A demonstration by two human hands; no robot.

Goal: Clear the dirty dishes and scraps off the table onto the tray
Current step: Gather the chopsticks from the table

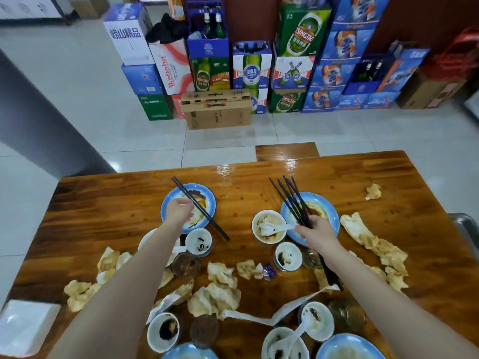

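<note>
Bare arms and hands of one person.
The left forearm (134,281) and the right forearm (375,286) are seen uncovered along their whole visible length, from the near edge to the wrists; the left hand (178,211) and the right hand (317,233) are bare as well.

Open wood along table (246,180) far edge; near half blocked w/ bowls (198,240), scraps (220,296).

Table (363,182): wood, varnished, high gloss; grain visible, glare along far edge.
Blue-rimmed plate (329,211): smooth, glossy; ceramic or plastic not distinguishable.
Chopsticks (298,211): dark, smooth, low sheen.
Crumpled napkins (215,299): paper, creased, matt.
Carton (217,117): brown cardboard, matt.
Floor tiles (77,99): pale, polished.
</note>
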